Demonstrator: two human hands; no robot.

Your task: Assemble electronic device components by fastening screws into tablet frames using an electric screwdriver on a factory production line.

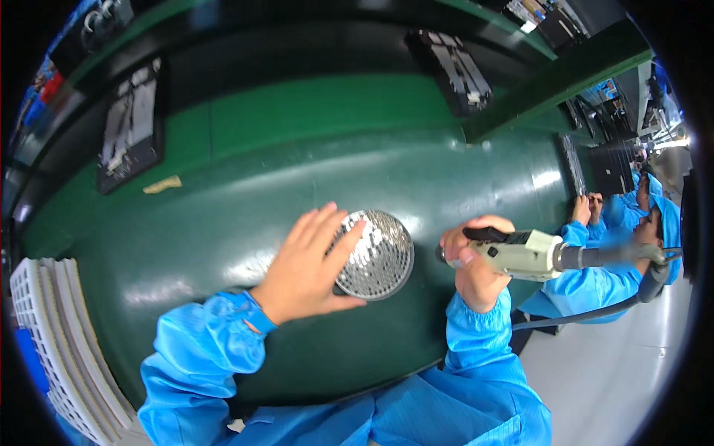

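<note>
A round dish filled with small shiny metal pieces lies on the green bench top. My left hand reaches over its left side with fingers stretched and spread, the fingertips at the far-left rim and the thumb along the near edge. To the right of the dish, my right hand is wrapped round the front end of a power screwdriver. This tool has a pale green body with a black lever on top and lies almost level, its nose toward the dish. What the tip carries is too small to tell.
A stack of white perforated trays stands at the left edge. Dark trays with silvery strips lie at the far left and far centre. A green beam crosses the far right. Another person in blue works at right, near a dark hose.
</note>
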